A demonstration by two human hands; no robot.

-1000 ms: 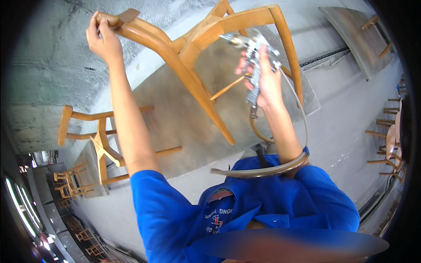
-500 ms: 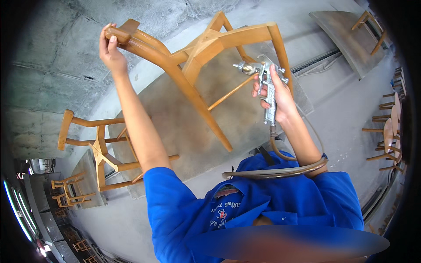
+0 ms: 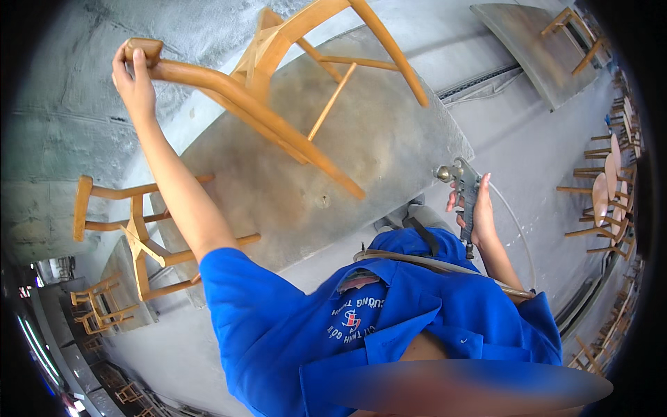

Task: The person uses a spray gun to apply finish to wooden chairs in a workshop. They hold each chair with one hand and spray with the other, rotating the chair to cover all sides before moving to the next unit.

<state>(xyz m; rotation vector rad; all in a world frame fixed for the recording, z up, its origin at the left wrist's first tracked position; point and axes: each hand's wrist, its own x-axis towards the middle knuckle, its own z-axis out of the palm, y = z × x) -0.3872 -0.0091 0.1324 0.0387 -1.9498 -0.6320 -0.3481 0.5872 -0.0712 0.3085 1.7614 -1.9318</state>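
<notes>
Two hands busy: one on chair, one on spray gun.
Chair [image 3: 278, 90]: wooden frame, tipped over slab [image 3: 375, 146], legs pointing up and away; glossy amber on near rails.
Left hand [image 3: 135, 80]: clenched round the chair's back post end, arm stretched out, holding the frame tilted.
Right hand [image 3: 476, 208]: wrapped round the gun grip, right of the chair, well apart from it.
Spray gun [image 3: 460, 182]: nozzle aimed toward the chair's lower leg; no mist visible; hose [image 3: 514, 229] trailing below.
Progress (judged): chair looks evenly coloured where visible, so coating seems well along; far side hidden, cannot tell whether covered.
Left to do (judged): any unseen faces, then setting the frame down.
Other chairs: one [image 3: 135, 229] lying below-left of the held chair; more [image 3: 604, 194] stacked far right.
</notes>
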